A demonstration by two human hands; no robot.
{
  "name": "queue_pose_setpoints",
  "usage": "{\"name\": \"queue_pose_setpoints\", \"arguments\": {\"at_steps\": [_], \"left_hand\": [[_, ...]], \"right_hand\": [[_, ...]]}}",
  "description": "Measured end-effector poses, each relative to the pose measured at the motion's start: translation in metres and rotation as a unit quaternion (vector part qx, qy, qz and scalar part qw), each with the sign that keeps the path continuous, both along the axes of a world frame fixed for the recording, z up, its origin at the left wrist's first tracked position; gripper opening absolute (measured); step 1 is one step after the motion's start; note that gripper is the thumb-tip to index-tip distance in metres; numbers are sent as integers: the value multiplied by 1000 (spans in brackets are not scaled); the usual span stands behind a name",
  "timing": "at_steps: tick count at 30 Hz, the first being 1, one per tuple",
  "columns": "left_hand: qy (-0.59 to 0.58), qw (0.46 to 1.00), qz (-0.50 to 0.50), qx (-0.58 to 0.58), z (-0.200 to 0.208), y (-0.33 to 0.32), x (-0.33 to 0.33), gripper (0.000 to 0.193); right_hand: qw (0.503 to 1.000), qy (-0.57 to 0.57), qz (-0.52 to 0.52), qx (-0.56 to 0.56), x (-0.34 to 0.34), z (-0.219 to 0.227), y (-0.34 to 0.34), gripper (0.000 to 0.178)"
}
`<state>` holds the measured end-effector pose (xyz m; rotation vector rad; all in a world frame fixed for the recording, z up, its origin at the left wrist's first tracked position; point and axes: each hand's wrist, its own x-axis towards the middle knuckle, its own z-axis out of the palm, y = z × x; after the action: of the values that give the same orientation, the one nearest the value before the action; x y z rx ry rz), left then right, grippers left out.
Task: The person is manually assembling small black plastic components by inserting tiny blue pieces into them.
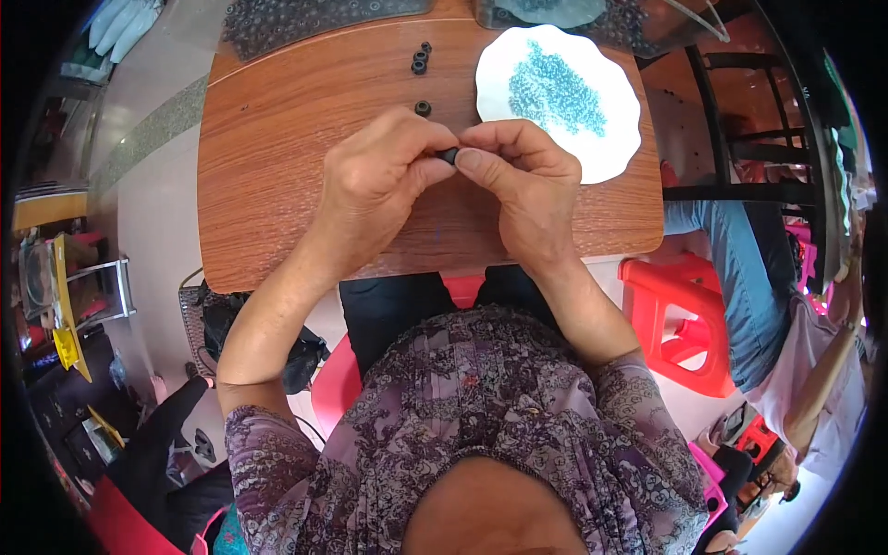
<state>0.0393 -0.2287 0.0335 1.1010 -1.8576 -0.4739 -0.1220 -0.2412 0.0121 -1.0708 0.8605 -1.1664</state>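
Observation:
Over the near half of the wooden table (268, 185), my two hands meet at a small black ring-shaped part (450, 155). My left hand (377, 176) pinches it between thumb and forefinger. Thumb and fingertips of my right hand (532, 180) close on its other end, and whatever else they hold is hidden. Just beyond my hands lies a loose black ring (423, 108). Farther off stand several more black rings (420, 63) in a short row. A white scalloped plate (620, 111), to the right, bears a heap of tiny teal, see-through pieces (555, 88).
Along the far edge, a clear tray of black rings (305, 18) sits left, with another container of black parts (629, 23) at right. A red plastic stool (680, 324) stands right of the table. Beside it is a person in jeans (740, 277). Dark metal framing (749, 153) rises nearby.

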Motion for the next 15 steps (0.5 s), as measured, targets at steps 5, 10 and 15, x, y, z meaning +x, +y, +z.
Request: {"name": "queue_pose_setpoints", "arguments": {"at_steps": [5,10,15], "left_hand": [[-31,998,43,-40,-6,6,-7,23],[-123,972,98,-177,-11,7,-8,23],[-36,993,98,-60,-13,9,-3,24]], "right_hand": [[999,37,-18,-30,2,-2,1,15],[997,57,-27,-54,1,-7,0,14],[995,88,-31,-43,3,-2,1,14]]}}
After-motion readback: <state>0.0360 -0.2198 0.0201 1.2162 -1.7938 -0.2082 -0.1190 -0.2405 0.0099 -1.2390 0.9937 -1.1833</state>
